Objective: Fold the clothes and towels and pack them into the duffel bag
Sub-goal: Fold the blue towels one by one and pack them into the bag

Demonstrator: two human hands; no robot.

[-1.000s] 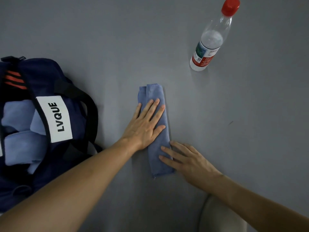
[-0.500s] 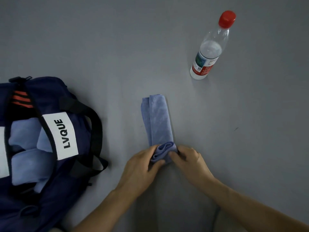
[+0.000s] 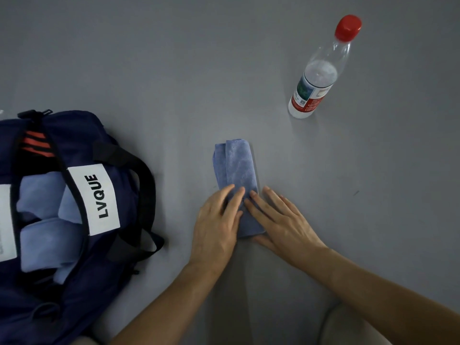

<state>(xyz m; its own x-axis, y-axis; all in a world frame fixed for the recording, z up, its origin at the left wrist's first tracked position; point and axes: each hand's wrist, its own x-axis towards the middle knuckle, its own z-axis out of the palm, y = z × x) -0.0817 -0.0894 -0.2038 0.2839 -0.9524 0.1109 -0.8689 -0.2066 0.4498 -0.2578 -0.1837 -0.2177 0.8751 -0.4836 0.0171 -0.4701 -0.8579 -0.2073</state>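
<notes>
A small blue towel (image 3: 236, 165) lies folded into a narrow strip on the grey table (image 3: 149, 58), its near end rolled up. My left hand (image 3: 216, 222) and my right hand (image 3: 281, 220) lie on that rolled near end, fingers straight and pressing down on it. At the left stands the navy duffel bag (image 3: 74, 257), open, with a white LVQUE label. Several rolled blue towels (image 3: 44, 235) sit inside it.
A clear plastic water bottle (image 3: 316, 78) with a red cap stands upright at the far right. A black bag strap (image 3: 142, 170) loops out toward the towel. A pale rounded edge (image 3: 348, 327) shows at the bottom right.
My hands went from pressing the flat strip, to pinching and rolling its near end, to lying flat on the roll, which has travelled further up the strip.
</notes>
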